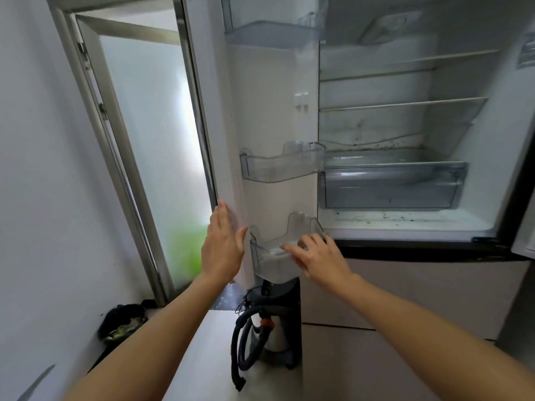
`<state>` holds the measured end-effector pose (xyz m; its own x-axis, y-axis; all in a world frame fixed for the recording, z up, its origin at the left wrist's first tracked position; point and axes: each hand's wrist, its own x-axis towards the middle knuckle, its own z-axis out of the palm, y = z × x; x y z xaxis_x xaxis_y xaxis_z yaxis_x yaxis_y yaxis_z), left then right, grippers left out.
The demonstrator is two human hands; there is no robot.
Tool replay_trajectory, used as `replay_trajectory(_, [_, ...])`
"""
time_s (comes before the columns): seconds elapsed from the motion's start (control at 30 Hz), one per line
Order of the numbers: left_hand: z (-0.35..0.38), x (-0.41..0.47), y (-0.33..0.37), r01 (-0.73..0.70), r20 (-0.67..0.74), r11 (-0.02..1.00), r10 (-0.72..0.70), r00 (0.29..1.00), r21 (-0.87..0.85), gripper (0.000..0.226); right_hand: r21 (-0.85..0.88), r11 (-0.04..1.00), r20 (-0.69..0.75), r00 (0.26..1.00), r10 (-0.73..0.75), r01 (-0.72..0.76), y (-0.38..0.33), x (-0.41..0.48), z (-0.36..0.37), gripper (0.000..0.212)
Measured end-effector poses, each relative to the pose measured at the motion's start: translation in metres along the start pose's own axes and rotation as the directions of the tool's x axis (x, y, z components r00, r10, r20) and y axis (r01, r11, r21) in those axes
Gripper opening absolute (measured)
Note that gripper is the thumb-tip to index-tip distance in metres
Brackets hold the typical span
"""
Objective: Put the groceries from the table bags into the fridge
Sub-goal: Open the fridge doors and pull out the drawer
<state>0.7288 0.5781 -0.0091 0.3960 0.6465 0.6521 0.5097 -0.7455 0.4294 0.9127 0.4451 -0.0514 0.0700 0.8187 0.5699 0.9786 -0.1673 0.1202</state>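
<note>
Fridge (492, 175) standing upright, long axis vertical, cavity facing the viewer, its door (272, 111) swung out to the left. Left hand (223, 244), fingers straight and flat against the door's free edge, holds nothing; it probably steadies the door open. Right hand (321, 256) lies on the lower door bin (269, 263), fingers loosely bent over its rim; whether they clasp it cannot be told. Groceries and bags are out of view; shelves (405, 103) and crisper drawer (390, 189) seem ready for loading
</note>
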Motion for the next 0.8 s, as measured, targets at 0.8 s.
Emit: replay_trajectory(0.8, [0.176, 0.073, 0.246, -0.409, 0.000, 0.885, 0.419, 0.908, 0.223, 0.023, -0.016, 0.921, 0.034, 0.920, 0.390, -0.390, 0.340, -0.059, -0.054, 0.039])
